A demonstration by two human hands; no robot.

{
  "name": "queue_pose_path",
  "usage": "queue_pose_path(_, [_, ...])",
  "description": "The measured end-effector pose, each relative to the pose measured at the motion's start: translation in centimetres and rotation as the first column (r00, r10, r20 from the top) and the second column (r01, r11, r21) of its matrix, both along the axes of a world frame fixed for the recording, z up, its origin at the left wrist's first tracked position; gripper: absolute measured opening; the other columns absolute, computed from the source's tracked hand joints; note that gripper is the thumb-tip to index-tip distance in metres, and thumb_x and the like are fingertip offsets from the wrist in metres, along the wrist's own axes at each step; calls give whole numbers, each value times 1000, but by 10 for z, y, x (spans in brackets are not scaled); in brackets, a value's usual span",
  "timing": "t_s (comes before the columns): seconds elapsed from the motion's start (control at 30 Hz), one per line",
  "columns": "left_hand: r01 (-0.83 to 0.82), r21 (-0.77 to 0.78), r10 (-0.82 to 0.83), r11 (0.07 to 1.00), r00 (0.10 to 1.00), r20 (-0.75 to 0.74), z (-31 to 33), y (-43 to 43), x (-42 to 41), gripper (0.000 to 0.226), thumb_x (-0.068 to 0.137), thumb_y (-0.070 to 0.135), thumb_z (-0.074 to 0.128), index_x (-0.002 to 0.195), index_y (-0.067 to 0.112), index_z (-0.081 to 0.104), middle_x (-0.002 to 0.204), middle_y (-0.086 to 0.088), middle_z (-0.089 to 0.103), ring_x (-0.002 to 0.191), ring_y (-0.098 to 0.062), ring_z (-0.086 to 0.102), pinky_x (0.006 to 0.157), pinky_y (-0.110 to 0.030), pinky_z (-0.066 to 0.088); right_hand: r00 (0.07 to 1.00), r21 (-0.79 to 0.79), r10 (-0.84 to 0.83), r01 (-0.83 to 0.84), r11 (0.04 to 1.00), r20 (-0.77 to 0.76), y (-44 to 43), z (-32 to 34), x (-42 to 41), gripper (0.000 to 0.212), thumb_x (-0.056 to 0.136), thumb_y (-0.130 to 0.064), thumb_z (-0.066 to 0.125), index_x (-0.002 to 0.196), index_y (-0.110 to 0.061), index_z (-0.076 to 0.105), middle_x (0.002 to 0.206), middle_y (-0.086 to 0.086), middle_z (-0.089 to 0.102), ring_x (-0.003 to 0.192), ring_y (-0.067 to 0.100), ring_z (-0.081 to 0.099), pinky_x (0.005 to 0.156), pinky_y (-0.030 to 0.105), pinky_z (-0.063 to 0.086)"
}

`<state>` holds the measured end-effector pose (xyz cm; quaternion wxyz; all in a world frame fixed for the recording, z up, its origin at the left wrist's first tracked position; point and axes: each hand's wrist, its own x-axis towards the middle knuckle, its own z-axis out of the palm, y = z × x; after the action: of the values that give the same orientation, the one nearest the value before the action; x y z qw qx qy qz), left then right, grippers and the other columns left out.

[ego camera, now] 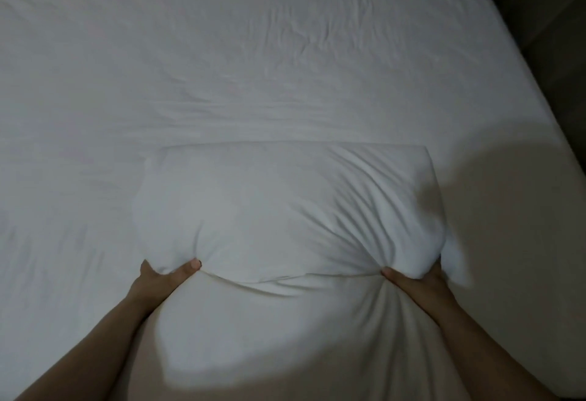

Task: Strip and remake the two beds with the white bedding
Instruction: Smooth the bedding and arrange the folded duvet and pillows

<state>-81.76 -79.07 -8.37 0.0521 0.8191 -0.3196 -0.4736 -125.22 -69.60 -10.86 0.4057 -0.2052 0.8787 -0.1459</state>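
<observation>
While the plump white pillow (285, 210) sits at 6 o'clock over the bed sheet (222, 51), left hand (165, 275) and right hand (413, 278) each grasp it, thumbs on top.

Bed (222, 51) lies open & flat from pillow (285, 204) to far edge & along left side. Pillow bulks by near edge w/ left hand (161, 277) & right hand (415, 277) gripping it; dark surface (555, 51) past right edge.

pillow (285, 210) in my grip: plain white, no pattern. sheet (222, 51) same white. upper right strip (555, 35): dark grey.
</observation>
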Motion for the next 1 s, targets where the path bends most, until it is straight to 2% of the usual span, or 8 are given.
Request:
queue_pose_path(0.07, [6, -6, -6, 1000, 999, 37, 7, 2, 0, 146, 22, 79, 63, 144, 7, 29, 144, -16, 43, 129, -36, 43, 103, -44, 37, 1000, -11, -12, 12, 1000, 7, 2, 7, 0, 159, 18, -81, 76, 151, -35, 4, 151, 4, 36, 133, 29, 41, 109, 46, 36])
queue_pose_path(0.13, [20, 3, -20, 1000, 998, 61, 13, 4, 0, 140, 26, 81, 61, 139, 1, 37, 140, -19, 47, 125, -37, 47, 100, -42, 39, 999, -36, -35, 35, 999, 7, 6, 15, -3, 149, 20, -79, 79, 148, -24, 27, 143, 5, 48, 126, 26, 50, 105, 40, 41])
queue_pose_path(0.23, [44, -20, -42, 999, 997, 65, 28, 10, -1, 120, 41, 75, 61, 130, -4, 48, 132, -23, 53, 119, -38, 51, 92, -38, 39, 994, -69, -106, 106, 992, 2, 14, 36, 4, 108, 38, -64, 85, 128, -10, 57, 126, 11, 62, 113, 27, 59, 94, 35, 46])
queue_pose_path(0.4, [42, -16, -41, 999, 997, 60, 52, 15, 3, 102, 74, 69, 59, 133, -12, 41, 136, -28, 48, 122, -39, 48, 100, -42, 37, 970, -117, -243, 244, 963, 23, 35, 74, 14, 81, 64, -38, 87, 127, 0, 55, 129, 20, 58, 117, 33, 56, 86, 29, 39])
queue_pose_path(0.63, [44, -64, -47, 997, 998, -47, 88, 11, -18, 94, 72, 65, 66, 126, -10, 48, 128, -24, 55, 116, -37, 53, 96, -38, 41, 914, -151, -395, 405, 902, 89, 77, 117, 20, 76, 64, -33, 88, 122, 6, 56, 126, 22, 59, 111, 33, 57, 84, 29, 41])
queue_pose_path(0.77, [123, -107, -130, 987, 989, -68, 122, -7, -36, 92, 72, 63, 67, 127, -9, 51, 131, -24, 54, 119, -35, 53, 96, -34, 40, 875, -150, -461, 481, 864, 151, 102, 143, 31, 73, 66, -34, 86, 119, 7, 57, 122, 22, 60, 95, 28, 56, 82, 30, 41])
queue_pose_path(0.93, [190, -72, -196, 979, 976, -91, 98, -11, -23, 117, 60, 85, 56, 138, -1, 43, 142, -22, 46, 129, -36, 44, 110, -40, 34, 872, -137, -458, 482, 866, 171, 102, 136, 38, 89, 64, -38, 86, 133, 3, 48, 132, 19, 55, 115, 33, 55, 89, 29, 42])
queue_pose_path(1.0, [206, -64, -213, 976, 969, -129, 81, -12, -20, 110, 64, 82, 58, 141, 5, 41, 145, -19, 43, 132, -35, 41, 112, -41, 31, 890, -109, -430, 447, 888, 151, 100, 121, 42, 94, 60, -47, 85, 133, 2, 50, 131, 18, 56, 114, 32, 56, 93, 32, 45])
